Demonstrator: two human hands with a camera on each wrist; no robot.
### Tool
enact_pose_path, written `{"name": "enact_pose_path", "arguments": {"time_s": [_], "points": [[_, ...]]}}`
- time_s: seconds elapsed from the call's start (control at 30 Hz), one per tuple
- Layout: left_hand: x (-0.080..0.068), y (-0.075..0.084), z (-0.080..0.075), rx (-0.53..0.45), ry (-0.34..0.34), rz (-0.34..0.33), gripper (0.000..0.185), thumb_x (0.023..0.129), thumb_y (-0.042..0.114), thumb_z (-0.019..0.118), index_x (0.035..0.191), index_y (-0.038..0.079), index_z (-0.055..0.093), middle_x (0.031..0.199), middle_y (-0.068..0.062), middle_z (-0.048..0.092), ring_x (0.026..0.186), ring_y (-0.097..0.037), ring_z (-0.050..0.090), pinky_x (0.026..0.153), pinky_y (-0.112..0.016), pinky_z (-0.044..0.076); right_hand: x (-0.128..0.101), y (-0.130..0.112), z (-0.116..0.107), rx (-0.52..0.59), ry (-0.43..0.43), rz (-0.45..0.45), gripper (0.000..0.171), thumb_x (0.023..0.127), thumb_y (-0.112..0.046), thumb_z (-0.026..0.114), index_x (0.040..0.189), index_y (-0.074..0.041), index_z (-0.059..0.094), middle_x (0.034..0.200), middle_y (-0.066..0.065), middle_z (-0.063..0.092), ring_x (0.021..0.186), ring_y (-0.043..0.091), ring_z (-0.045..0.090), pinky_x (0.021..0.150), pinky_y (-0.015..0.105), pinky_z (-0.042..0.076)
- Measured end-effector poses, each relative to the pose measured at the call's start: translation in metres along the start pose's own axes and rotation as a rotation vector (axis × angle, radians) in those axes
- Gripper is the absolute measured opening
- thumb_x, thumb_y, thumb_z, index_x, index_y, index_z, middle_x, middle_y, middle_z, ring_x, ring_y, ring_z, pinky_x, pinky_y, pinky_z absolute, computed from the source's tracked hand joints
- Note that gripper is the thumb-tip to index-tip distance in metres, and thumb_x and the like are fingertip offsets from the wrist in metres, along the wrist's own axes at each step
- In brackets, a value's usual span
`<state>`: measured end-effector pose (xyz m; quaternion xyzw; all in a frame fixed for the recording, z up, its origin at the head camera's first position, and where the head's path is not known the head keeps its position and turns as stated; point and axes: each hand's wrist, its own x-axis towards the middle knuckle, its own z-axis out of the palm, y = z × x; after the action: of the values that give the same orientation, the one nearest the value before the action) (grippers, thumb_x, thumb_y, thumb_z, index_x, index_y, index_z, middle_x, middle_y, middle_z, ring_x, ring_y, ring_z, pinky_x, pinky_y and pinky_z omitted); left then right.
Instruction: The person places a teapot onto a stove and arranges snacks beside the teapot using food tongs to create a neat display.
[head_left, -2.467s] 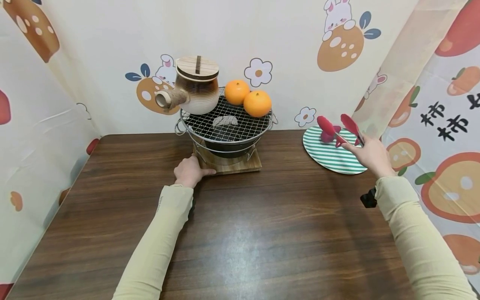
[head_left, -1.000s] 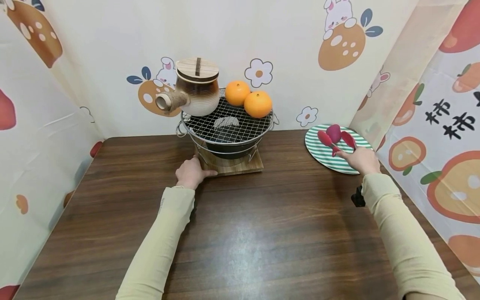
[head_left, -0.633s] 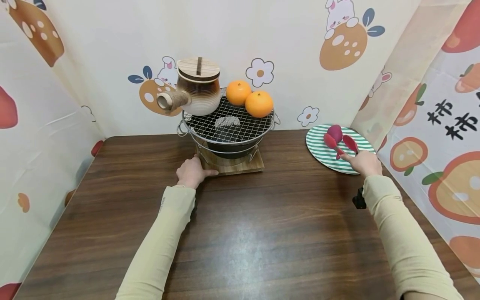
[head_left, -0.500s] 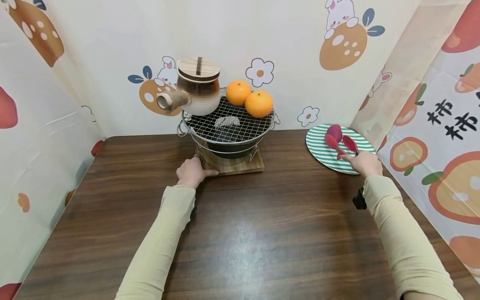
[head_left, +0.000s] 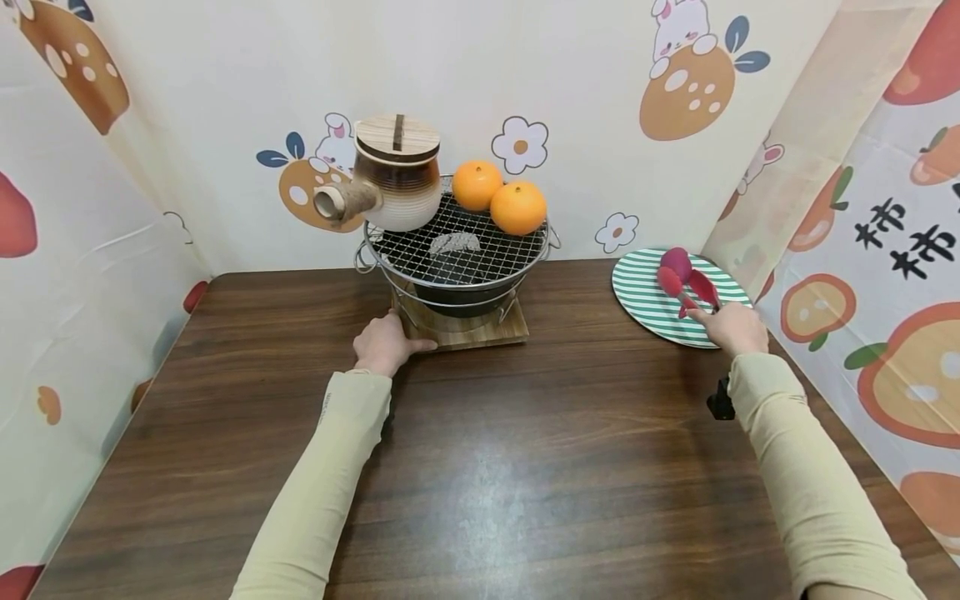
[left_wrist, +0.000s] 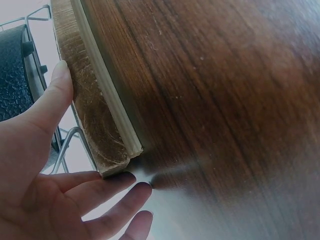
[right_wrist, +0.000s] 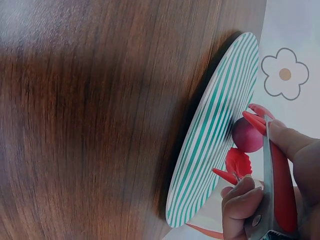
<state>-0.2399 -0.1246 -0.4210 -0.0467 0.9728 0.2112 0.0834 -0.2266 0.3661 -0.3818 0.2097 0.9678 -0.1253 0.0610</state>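
Observation:
My left hand [head_left: 384,343] holds the near left corner of a wooden board [head_left: 480,336]. In the left wrist view its thumb lies on one edge and the index finger touches the corner; the other fingers spread beyond. My right hand [head_left: 735,327] grips metal tongs [head_left: 670,282] with red heads and red handle grips. The tongs stand spread over a green-and-white striped round plate [head_left: 637,298]. A purple ball-shaped item [right_wrist: 247,135] lies on the plate at the tongs' heads. Whether both heads touch it I cannot tell.
On the board stands a round grill [head_left: 459,250] with a wire mesh. It bears a lidded clay pot [head_left: 405,200] with a twine-wrapped side handle, plus two oranges [head_left: 477,185]. A printed cloth wall [head_left: 585,92] rises behind the table [head_left: 480,467].
My right hand has lowered the tongs from above the plate and moved them to the purple ball. Lately the ball and tongs have shifted slightly right. The left hand stays at the board.

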Motion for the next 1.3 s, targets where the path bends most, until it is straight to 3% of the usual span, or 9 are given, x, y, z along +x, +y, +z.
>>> {"name": "enact_pose_path", "arguments": {"time_s": [0.17, 0.6, 0.83, 0.93, 1.03, 1.1, 1.3], "points": [[0.000, 0.001, -0.001, 0.000, -0.002, -0.003, 0.080, 0.074, 0.059, 0.075, 0.123, -0.001, 0.056, 0.115, -0.026, 0.065, 0.106, -0.040, 0.064, 0.083, -0.052, 0.053, 0.001, 0.005, -0.001, 0.025, 0.009, -0.001, 0.064, 0.093, -0.059, 0.045, 0.083, 0.003, 0.054, 0.065, 0.010, 0.043, 0.067, 0.027, 0.047, 0.054, 0.033, 0.036], [-0.001, 0.001, -0.001, -0.006, 0.001, 0.004, 0.081, 0.074, 0.059, 0.074, 0.124, -0.002, 0.055, 0.114, -0.026, 0.065, 0.104, -0.040, 0.065, 0.081, -0.052, 0.053, -0.007, 0.006, -0.017, 0.093, 0.066, -0.013, 0.071, 0.090, -0.065, 0.046, 0.094, 0.005, 0.056, 0.072, 0.014, 0.047, 0.072, 0.031, 0.049, 0.055, 0.035, 0.037], [-0.001, 0.000, -0.001, -0.006, -0.001, 0.004, 0.081, 0.074, 0.059, 0.074, 0.123, -0.002, 0.056, 0.115, -0.026, 0.065, 0.105, -0.040, 0.064, 0.082, -0.053, 0.053, -0.013, 0.002, -0.025, 0.082, 0.131, -0.083, 0.073, 0.090, -0.066, 0.046, 0.102, 0.005, 0.057, 0.074, 0.016, 0.047, 0.076, 0.035, 0.048, 0.057, 0.036, 0.035], [-0.001, 0.000, -0.001, -0.006, -0.003, 0.005, 0.081, 0.074, 0.059, 0.074, 0.123, -0.002, 0.055, 0.115, -0.027, 0.065, 0.105, -0.040, 0.064, 0.082, -0.053, 0.053, -0.016, -0.002, -0.027, 0.087, 0.141, -0.104, 0.077, 0.089, -0.067, 0.046, 0.116, 0.004, 0.057, 0.075, 0.017, 0.047, 0.076, 0.035, 0.048, 0.056, 0.036, 0.035], [-0.001, 0.000, 0.000, -0.005, -0.005, 0.007, 0.082, 0.074, 0.059, 0.074, 0.124, -0.003, 0.055, 0.115, -0.027, 0.065, 0.105, -0.040, 0.064, 0.082, -0.053, 0.053, -0.019, -0.007, -0.030, 0.088, 0.155, -0.138, 0.083, 0.089, -0.068, 0.045, 0.139, -0.001, 0.046, 0.079, 0.019, 0.048, 0.077, 0.035, 0.047, 0.055, 0.036, 0.035], [-0.001, 0.000, 0.000, -0.005, -0.004, 0.007, 0.082, 0.074, 0.059, 0.074, 0.124, -0.003, 0.055, 0.115, -0.027, 0.065, 0.105, -0.040, 0.064, 0.081, -0.053, 0.053, -0.022, -0.012, -0.033, 0.092, 0.170, -0.169, 0.084, 0.089, -0.067, 0.045, 0.143, -0.002, 0.041, 0.082, 0.020, 0.049, 0.077, 0.036, 0.047, 0.055, 0.036, 0.035], [0.000, -0.001, 0.000, -0.004, 0.004, 0.003, 0.081, 0.074, 0.059, 0.074, 0.124, -0.002, 0.055, 0.115, -0.026, 0.065, 0.105, -0.039, 0.064, 0.081, -0.052, 0.053, -0.033, -0.034, -0.041, 0.110, 0.206, -0.243, 0.073, 0.091, -0.062, 0.048, 0.123, 0.003, 0.052, 0.090, 0.023, 0.054, 0.082, 0.036, 0.048, 0.057, 0.037, 0.038]]}}
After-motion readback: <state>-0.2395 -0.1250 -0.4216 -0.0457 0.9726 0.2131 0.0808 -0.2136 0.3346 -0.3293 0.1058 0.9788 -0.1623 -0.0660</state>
